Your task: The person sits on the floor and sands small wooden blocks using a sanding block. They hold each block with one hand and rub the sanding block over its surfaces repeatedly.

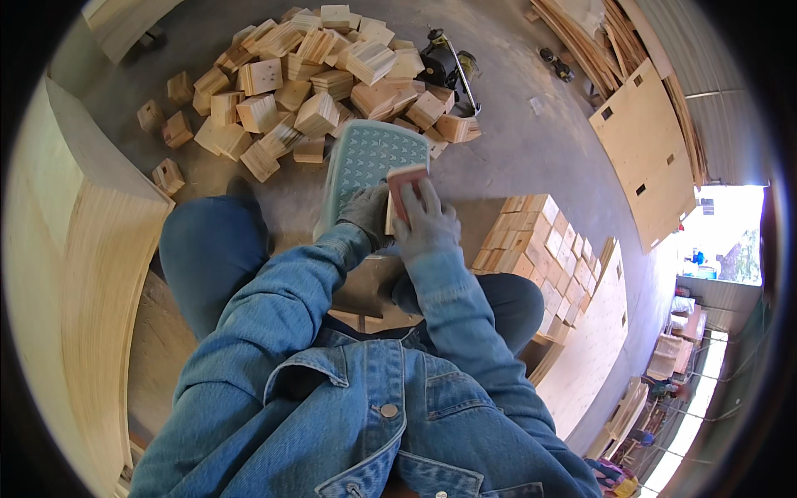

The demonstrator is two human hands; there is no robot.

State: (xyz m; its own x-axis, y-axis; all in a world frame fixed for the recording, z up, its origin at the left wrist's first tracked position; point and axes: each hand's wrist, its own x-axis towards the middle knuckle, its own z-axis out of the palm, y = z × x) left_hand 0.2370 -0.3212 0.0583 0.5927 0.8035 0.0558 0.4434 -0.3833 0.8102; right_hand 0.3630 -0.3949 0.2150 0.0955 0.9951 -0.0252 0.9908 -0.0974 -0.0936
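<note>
My right hand (426, 220), in a grey glove, lies flat over a reddish-brown block (405, 178), pressing it down from above. My left hand (365, 212), also gloved, grips the side of a small wooden piece held between both hands, mostly hidden by them. Just beyond the hands a pale green patterned plastic stool (365, 158) stands on the concrete floor. Denim sleeves cover both forearms.
A heap of small wooden blocks (315, 83) lies on the floor ahead. A neat stack of blocks (535, 241) sits at my right. A dark power tool (444, 62) rests behind the heap. Plywood sheets (647, 158) lean at right, a large plywood panel (75, 274) at left.
</note>
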